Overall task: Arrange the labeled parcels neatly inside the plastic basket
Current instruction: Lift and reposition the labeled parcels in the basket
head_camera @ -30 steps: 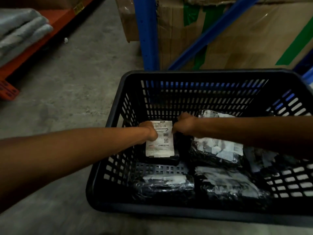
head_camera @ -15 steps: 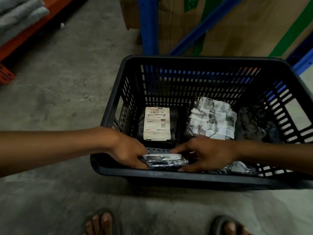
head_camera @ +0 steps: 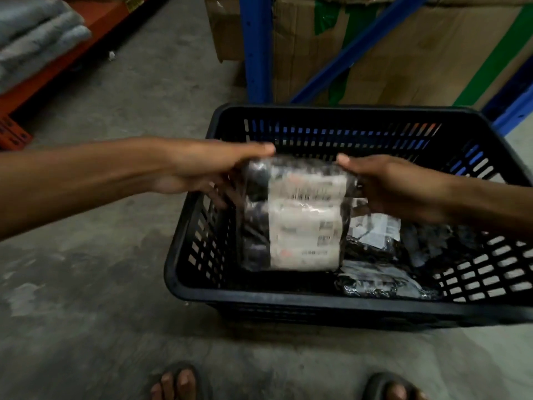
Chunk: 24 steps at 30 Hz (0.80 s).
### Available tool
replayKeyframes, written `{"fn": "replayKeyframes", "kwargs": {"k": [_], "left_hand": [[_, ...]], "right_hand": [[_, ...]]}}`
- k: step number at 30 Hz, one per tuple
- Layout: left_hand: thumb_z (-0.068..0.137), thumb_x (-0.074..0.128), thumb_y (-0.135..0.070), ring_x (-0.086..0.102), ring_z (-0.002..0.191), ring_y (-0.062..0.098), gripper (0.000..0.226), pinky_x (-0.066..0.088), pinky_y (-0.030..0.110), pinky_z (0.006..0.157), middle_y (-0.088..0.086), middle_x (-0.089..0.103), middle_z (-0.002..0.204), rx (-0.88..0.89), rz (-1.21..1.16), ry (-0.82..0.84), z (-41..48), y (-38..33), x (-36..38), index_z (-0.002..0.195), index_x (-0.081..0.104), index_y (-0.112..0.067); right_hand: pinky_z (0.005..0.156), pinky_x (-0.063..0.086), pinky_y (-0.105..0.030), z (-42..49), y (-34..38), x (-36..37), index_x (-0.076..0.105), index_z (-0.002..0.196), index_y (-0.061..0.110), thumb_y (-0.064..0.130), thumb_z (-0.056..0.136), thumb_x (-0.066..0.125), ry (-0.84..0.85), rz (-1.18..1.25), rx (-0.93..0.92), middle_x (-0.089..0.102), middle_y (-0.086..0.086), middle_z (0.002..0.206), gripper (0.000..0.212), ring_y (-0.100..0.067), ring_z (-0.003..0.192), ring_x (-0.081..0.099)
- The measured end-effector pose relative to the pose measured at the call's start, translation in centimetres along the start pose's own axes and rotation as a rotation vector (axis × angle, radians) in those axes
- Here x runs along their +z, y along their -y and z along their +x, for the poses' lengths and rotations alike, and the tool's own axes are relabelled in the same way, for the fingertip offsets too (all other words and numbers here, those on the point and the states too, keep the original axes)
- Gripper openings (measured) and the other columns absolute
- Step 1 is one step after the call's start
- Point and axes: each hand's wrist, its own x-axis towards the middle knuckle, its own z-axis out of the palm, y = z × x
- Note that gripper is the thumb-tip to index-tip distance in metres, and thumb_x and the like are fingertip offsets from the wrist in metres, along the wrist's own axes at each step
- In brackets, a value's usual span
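1. On your far left, folded grey cloth point(head_camera: 34, 44) lies on an orange shelf point(head_camera: 72, 56). It is not part of your job.
2. Your left hand point(head_camera: 207, 171) has its grip closed on the top left edge of the parcel point(head_camera: 297, 215). Your fingers go over the top and your thumb seems to be under.
3. You hold the parcel up over the left part of the black plastic basket point(head_camera: 288, 298). It hangs from your two hands. It is blurry, so its label is hard to read.
4. The parcel looks light and soft. Its clear wrap looks shiny and may slip. Hold both top corners and do not squeeze hard.
5. Your right hand point(head_camera: 398, 192) has its grip closed on the top right edge.
6. To the right, other wrapped parcels point(head_camera: 375, 281) lie flat on the basket floor. The left side looks free, so lay this one flat there, label up.
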Motion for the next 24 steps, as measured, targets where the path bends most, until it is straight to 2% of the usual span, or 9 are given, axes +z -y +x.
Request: {"fn": "replayKeyframes", "kwargs": {"k": [3,5,7,11,13,16,18,21,24], "left_hand": [[0.078,0.059,-0.066,0.073,0.105,0.027,0.058,0.054,0.049,0.092,0.003,0.077,0.114,0.008,-0.482,-0.021,1.7,0.7,1.2,0.121,0.068,-0.028],[0.081,0.071,-0.045,0.073,0.106,0.025,0.049,0.057,0.043,0.090,0.004,0.077,0.112,-0.008,-0.480,-0.127,3.1,1.5,3.1,0.122,0.069,-0.020],[0.084,0.073,-0.026,0.072,0.106,0.023,0.042,0.057,0.041,0.089,0.008,0.077,0.112,-0.064,-0.446,-0.249,4.5,2.0,4.5,0.121,0.067,-0.007],[0.086,0.072,-0.020,0.070,0.103,0.024,0.043,0.059,0.036,0.077,0.011,0.073,0.116,-0.149,-0.423,-0.373,6.6,1.9,4.2,0.123,0.060,-0.005],[0.087,0.071,-0.019,0.069,0.101,0.025,0.045,0.055,0.031,0.062,0.013,0.070,0.119,-0.170,-0.406,-0.425,7.5,1.6,3.6,0.127,0.057,-0.003],[0.089,0.068,-0.013,0.063,0.086,0.018,0.042,0.045,0.026,0.052,0.008,0.065,0.121,-0.196,-0.320,-0.492,8.7,1.6,2.8,0.128,0.055,-0.004],[0.092,0.062,-0.008,0.057,0.090,0.019,0.041,0.048,0.029,0.060,0.010,0.061,0.127,-0.250,-0.239,-0.448,9.5,1.8,2.6,0.132,0.053,-0.006],[0.095,0.053,-0.003,0.054,0.116,0.029,0.050,0.050,0.042,0.094,0.014,0.049,0.145,-0.370,-0.116,-0.274,10.5,2.2,3.5,0.144,0.045,-0.008],[0.089,0.056,0.002,0.058,0.118,0.028,0.052,0.053,0.035,0.094,0.014,0.055,0.138,-0.353,0.052,-0.283,12.1,2.7,4.7,0.140,0.049,-0.007]], "right_hand": [[0.060,0.057,-0.033,1.6,0.8,-0.3,0.072,0.098,0.019,0.071,0.084,0.051,-0.280,0.117,0.227,0.072,-0.005,0.081,0.057,-0.021,0.069,0.067],[0.051,0.055,-0.028,2.3,0.5,0.0,0.064,0.086,0.015,0.073,0.085,0.046,-0.356,0.144,0.318,0.067,-0.005,0.071,0.061,-0.022,0.067,0.060],[0.048,0.057,-0.028,2.5,0.0,0.6,0.069,0.089,0.016,0.066,0.081,0.061,-0.322,0.140,0.300,0.075,-0.005,0.074,0.051,-0.023,0.074,0.069],[0.066,0.064,-0.033,4.3,-1.0,2.0,0.065,0.110,0.006,0.015,0.076,0.082,-0.306,-0.011,0.236,0.079,-0.011,0.102,0.039,-0.021,0.084,0.077],[0.073,0.063,-0.035,5.9,-1.1,2.4,0.063,0.116,0.005,0.012,0.081,0.079,-0.342,-0.041,0.231,0.076,-0.009,0.106,0.039,-0.023,0.094,0.074],[0.058,0.061,-0.027,8.6,-0.9,2.5,0.065,0.105,0.012,0.012,0.082,0.079,-0.374,-0.112,0.197,0.074,-0.006,0.100,0.027,-0.018,0.084,0.073],[0.055,0.061,-0.026,10.5,-1.5,2.6,0.065,0.097,0.014,0.009,0.082,0.077,-0.373,-0.150,0.200,0.074,-0.010,0.106,0.020,-0.017,0.080,0.072],[0.083,0.060,-0.040,12.5,-3.2,3.4,0.064,0.118,0.004,0.007,0.084,0.075,-0.310,-0.268,0.289,0.069,-0.017,0.121,0.036,-0.028,0.101,0.070],[0.087,0.058,-0.040,13.2,-3.9,3.9,0.062,0.125,0.004,0.011,0.084,0.075,-0.319,-0.347,0.339,0.068,-0.015,0.122,0.043,-0.029,0.103,0.067]]}}
